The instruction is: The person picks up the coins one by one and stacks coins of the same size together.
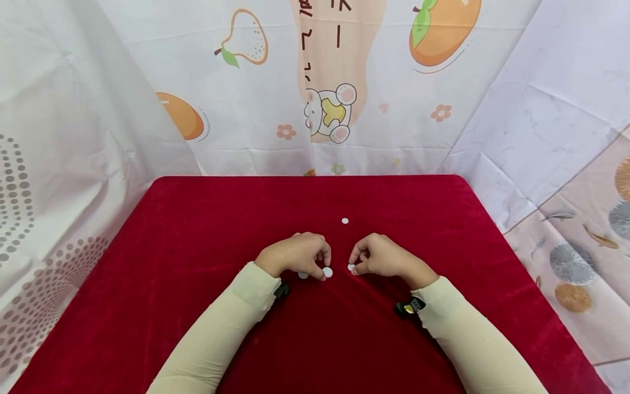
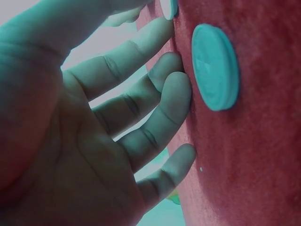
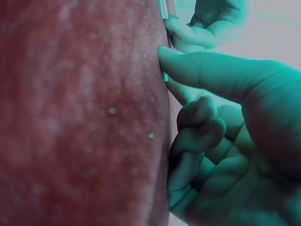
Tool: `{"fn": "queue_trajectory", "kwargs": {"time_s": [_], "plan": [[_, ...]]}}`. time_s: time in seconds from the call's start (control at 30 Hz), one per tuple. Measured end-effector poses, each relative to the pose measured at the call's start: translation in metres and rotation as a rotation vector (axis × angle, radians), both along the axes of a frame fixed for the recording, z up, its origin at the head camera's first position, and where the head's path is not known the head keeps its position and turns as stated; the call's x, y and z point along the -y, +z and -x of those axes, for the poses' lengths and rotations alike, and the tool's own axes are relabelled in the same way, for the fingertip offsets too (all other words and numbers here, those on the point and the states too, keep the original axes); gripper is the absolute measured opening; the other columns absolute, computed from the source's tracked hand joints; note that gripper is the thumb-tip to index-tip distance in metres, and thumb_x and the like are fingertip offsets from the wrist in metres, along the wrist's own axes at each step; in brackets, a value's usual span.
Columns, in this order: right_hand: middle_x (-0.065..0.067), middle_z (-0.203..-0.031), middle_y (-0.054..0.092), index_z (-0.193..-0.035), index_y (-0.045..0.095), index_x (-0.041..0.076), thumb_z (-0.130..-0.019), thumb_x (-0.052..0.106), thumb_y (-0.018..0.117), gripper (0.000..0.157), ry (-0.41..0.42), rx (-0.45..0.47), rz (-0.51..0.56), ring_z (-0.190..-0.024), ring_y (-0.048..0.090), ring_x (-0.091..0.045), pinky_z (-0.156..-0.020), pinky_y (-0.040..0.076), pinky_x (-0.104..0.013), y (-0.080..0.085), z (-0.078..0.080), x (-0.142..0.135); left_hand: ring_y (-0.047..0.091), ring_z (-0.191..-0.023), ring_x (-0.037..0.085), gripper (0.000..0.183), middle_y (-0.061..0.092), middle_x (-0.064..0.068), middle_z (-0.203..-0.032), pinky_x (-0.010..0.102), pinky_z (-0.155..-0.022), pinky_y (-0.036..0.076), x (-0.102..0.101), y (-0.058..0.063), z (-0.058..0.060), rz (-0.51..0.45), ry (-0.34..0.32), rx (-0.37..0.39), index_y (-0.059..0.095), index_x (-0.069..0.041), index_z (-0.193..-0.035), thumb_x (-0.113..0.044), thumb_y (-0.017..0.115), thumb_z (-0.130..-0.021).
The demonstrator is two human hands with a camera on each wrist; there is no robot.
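Observation:
My left hand (image 1: pixel 298 254) pinches a white round disc (image 1: pixel 328 272) between thumb and index finger, low over the red cloth. Another white disc (image 1: pixel 303 275) lies under the same hand, partly hidden by it; in the left wrist view this thick, coin-like disc (image 2: pixel 215 67) rests beside the other fingertips. My right hand (image 1: pixel 384 256) holds a white disc (image 1: pixel 351 267) by its edge between thumb and index finger. Only a sliver of that disc (image 3: pixel 165 76) shows in the right wrist view. Farther back, a single white disc (image 1: pixel 345 221) lies apart from both hands.
A red velvet cloth (image 1: pixel 221 219) covers the table. Its back edge meets a white curtain (image 1: pixel 256 109) printed with fruit and a cartoon animal. More curtains hang on the left and right sides. A dark strap with a small device (image 1: pixel 410 307) sits at the right wrist.

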State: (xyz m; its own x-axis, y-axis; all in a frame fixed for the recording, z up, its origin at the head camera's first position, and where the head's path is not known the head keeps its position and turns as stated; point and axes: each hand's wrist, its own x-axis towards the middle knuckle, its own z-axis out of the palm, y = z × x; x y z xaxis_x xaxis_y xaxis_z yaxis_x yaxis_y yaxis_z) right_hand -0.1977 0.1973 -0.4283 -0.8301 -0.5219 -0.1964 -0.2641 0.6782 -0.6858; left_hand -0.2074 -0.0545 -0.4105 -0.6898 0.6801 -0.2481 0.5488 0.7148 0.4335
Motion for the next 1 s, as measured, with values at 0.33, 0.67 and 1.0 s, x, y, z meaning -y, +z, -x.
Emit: {"fn": "queue_trajectory", "kwargs": {"time_s": [0.33, 0.67, 1.0], "plan": [[0.004, -0.058, 0.056, -0.086, 0.077, 0.022, -0.08, 0.017, 0.087, 0.012, 0.014, -0.002, 0.01, -0.053, 0.047, -0.008, -0.054, 0.042, -0.025, -0.002, 0.001, -0.003, 0.057, -0.087, 0.008, 0.019, 0.064, -0.011, -0.092, 0.036, -0.088, 0.046, -0.002, 0.0, 0.004, 0.013, -0.004, 0.002, 0.072, -0.026, -0.088, -0.032, 0.089, -0.081], [0.005, -0.058, 0.056, -0.087, 0.077, 0.02, -0.081, 0.014, 0.084, 0.012, 0.024, 0.0, 0.008, -0.053, 0.047, -0.008, -0.054, 0.042, -0.025, -0.002, 0.001, -0.003, 0.06, -0.074, 0.009, 0.018, 0.066, -0.011, -0.08, 0.03, -0.072, 0.051, -0.006, 0.002, 0.008, 0.006, -0.003, 0.014, 0.071, -0.028, -0.082, -0.039, 0.085, -0.085], [0.005, -0.057, 0.056, -0.086, 0.077, 0.022, -0.08, 0.014, 0.085, 0.012, 0.02, -0.008, 0.01, -0.053, 0.047, -0.007, -0.054, 0.042, -0.025, -0.004, 0.001, -0.003, 0.058, -0.062, 0.01, 0.021, 0.067, -0.009, -0.069, 0.026, -0.063, 0.05, -0.013, 0.002, 0.021, 0.01, 0.039, 0.01, 0.071, -0.024, -0.077, -0.034, 0.076, -0.094]]}}
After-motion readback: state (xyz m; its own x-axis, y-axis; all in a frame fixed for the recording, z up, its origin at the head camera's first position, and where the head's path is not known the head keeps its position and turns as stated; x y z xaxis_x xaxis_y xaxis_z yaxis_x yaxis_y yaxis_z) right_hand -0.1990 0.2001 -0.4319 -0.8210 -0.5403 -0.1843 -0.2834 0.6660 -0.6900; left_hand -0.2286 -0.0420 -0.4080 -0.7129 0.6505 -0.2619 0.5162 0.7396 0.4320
